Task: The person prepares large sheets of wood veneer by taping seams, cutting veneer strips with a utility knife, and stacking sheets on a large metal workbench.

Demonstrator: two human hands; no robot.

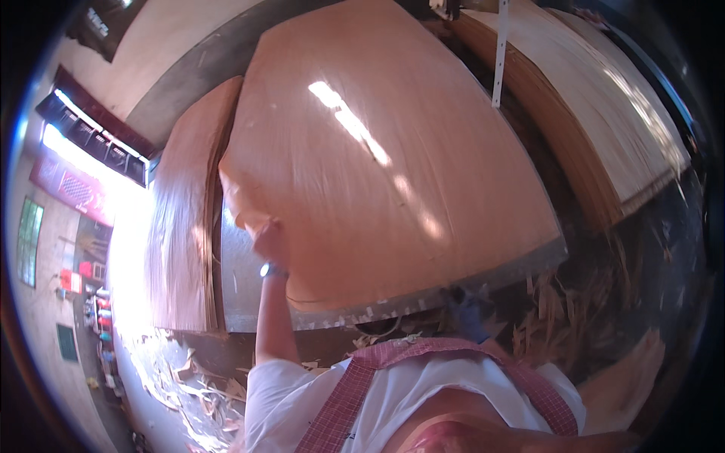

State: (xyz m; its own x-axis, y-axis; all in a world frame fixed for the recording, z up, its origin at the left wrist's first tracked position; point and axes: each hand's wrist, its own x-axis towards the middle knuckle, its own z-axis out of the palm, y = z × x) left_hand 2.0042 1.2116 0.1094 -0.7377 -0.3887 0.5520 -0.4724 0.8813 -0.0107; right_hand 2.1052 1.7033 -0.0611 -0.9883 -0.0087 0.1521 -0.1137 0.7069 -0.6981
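A large reddish-tan wood veneer sheet (362,174) lies across a metal-edged table (325,318) before me. Its left edge is ragged and curls up in a paler flap (240,202). My left hand (269,243), with a watch on the wrist, is closed at that edge beside the flap; its fingers are partly blurred. My right hand (470,311), in what looks like a blue glove, is low by the table's front edge. Shadow hides its fingers, and I cannot make out anything in it.
Veneer stacks stand to the left (181,219) and right (589,113) of the table. A perforated white upright (500,57) rises at its far right edge. Veneer scraps (559,309) litter the floor, and a larger offcut (627,377) lies at lower right.
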